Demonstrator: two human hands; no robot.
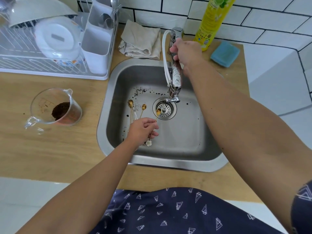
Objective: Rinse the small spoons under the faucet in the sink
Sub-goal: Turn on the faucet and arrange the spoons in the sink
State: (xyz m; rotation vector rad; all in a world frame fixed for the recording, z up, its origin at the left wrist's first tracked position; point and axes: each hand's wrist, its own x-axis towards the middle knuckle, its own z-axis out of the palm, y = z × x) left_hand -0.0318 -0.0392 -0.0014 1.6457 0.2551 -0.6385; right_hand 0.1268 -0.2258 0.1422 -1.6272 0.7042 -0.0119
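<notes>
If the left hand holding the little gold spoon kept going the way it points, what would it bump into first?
The left hand points up and right across the sink, gripping a gold spoon. Its bowl already sits over the drain strainer, so that probably comes first, then the faucet spout. Height is hard to judge.

The right hand [185,51] hides the faucet [175,80] handle.

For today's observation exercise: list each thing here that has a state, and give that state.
Faucet: gripped by right hand; no water visible.
Held spoon: pinched by left hand, bowl over drain strainer.
Other spoons: lying on sink floor.
Measuring cup: upright, holding dark grounds.
</notes>
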